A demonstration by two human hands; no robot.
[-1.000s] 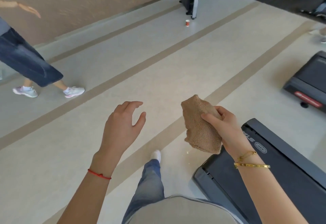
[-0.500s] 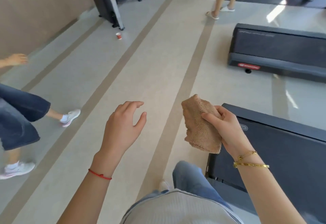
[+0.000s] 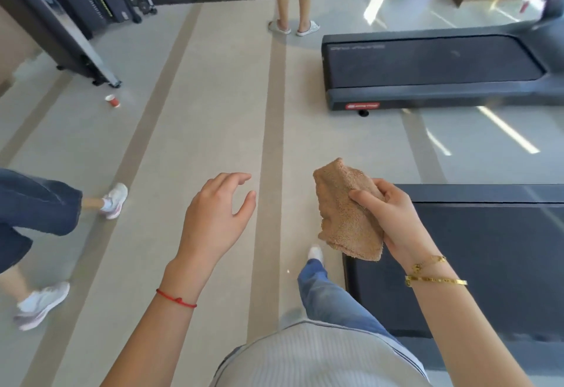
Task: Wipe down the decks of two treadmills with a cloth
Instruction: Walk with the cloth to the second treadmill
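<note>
The brown cloth was folded up and held tight in the right hand, up in the air; the near treadmill lay just below and to the right of it, its deck running off to the right; the left hand hung loose, holding nothing, farther from that deck; the far treadmill lay across the floor ahead.

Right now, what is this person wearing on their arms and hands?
Both forearms are bare, with no sleeves or gloves showing. The left hand has a thin red string bracelet at its wrist. The right hand has two gold chain bracelets at its wrist.
</note>
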